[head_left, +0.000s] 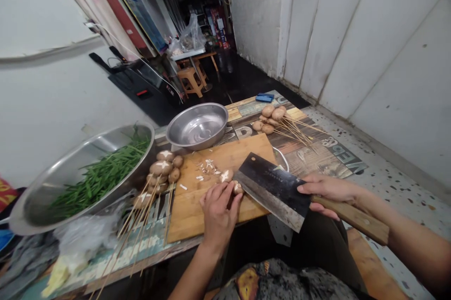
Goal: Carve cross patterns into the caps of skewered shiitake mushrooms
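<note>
Two mushrooms sat at the very centre of the frame, on the cutting board: one pale-crossed mushroom with a white star on its cap, and one small mushroom just nearer the wearer. The left hand had that small one, thumb and finger closed on it from either side! Over on the right, the right hand was wrapped firmly round the wooden handle of one cleaver, its broad dark blade slanting in close beside the mushrooms; whether the edge touched them, I couldn't tell.

Beneath it all lay one wooden cutting board, with white and brown trimmings scattered on it, too many and too fine to count.

Then two bunches of skewered mushrooms! The left bunch, left of centre, showed at least three caps with white cuts; the right bunch, upper right of centre, showed six or more plain brown caps, some overlapping. One blue object sat above that.

And the containers, two of metal: a large bowl on the left, heaped with long green stalks, and a shallower basin above the board, its shiny floor in view. Lower left lay a crumpled clear plastic bag.
</note>
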The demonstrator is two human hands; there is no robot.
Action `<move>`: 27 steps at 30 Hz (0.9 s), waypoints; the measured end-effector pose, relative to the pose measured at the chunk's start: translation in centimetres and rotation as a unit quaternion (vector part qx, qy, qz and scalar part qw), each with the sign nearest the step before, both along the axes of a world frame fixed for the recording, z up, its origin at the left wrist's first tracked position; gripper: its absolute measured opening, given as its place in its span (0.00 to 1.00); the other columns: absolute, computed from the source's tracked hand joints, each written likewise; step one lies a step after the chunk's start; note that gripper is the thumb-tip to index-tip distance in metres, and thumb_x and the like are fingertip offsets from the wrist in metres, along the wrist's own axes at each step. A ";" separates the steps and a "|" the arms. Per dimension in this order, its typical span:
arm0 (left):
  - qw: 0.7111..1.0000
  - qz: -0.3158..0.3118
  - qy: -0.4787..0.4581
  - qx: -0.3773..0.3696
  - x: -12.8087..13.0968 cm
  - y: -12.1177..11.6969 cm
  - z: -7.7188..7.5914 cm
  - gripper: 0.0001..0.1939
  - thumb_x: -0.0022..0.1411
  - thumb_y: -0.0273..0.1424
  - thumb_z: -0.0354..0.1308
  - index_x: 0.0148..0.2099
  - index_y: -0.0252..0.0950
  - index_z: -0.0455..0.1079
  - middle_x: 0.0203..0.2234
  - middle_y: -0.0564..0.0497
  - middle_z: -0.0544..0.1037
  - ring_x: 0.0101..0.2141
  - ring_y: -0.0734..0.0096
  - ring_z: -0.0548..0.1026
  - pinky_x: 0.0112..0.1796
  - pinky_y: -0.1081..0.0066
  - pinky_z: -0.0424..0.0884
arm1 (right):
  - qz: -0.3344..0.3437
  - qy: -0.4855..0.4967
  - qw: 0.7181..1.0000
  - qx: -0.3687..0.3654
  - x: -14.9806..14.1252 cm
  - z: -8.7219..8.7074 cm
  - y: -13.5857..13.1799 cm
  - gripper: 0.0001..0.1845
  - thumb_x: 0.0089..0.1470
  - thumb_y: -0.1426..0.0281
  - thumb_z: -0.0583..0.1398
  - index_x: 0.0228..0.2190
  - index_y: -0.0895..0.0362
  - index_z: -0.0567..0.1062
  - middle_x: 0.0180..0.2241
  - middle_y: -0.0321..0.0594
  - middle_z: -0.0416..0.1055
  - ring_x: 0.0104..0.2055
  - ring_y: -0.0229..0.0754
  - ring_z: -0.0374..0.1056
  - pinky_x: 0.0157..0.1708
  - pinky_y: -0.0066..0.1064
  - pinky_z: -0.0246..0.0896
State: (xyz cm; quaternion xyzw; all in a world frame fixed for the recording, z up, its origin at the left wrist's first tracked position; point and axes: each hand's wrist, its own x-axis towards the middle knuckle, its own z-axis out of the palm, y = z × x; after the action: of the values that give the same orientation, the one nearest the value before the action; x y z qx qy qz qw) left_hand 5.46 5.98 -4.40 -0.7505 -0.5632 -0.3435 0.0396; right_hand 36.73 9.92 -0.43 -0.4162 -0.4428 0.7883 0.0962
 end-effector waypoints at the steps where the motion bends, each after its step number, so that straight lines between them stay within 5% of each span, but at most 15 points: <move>1: 1.000 -0.003 -0.001 0.004 0.0 0.0 0.0 0.13 0.65 0.34 0.61 0.51 0.38 0.75 0.44 0.45 0.79 0.45 0.57 0.75 0.46 0.59 0.63 | -0.005 0.002 1.000 -0.005 -0.1 0.0 0.0 0.23 0.47 0.51 0.64 0.21 0.55 0.65 0.13 0.31 0.66 0.09 0.32 0.59 0.05 0.22 0.55; 15: 1.000 0.003 0.017 -0.011 0.1 0.5 0.8 0.11 0.67 0.33 0.57 0.49 0.39 0.77 0.43 0.45 0.79 0.44 0.57 0.75 0.43 0.59 0.64 | -0.058 0.017 0.997 -0.055 -1.3 -0.7 -1.8 0.21 0.51 0.52 0.62 0.25 0.51 0.57 0.13 0.26 0.63 0.08 0.33 0.56 0.07 0.23 0.56; 27: 0.999 0.020 -0.011 -0.038 -0.2 1.1 1.1 0.12 0.68 0.36 0.56 0.45 0.41 0.79 0.39 0.46 0.81 0.41 0.59 0.76 0.44 0.57 0.65 | 0.003 -0.012 1.000 0.021 0.0 1.2 -0.7 0.21 0.52 0.55 0.62 0.20 0.57 0.68 0.13 0.32 0.67 0.08 0.33 0.60 0.06 0.22 0.56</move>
State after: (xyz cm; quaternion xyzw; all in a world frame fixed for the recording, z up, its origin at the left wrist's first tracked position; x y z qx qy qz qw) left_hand 5.24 7.04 -3.32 -0.7363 -0.5914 -0.3287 0.0116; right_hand 36.74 9.18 0.73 -0.4219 -0.4614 0.7743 0.0974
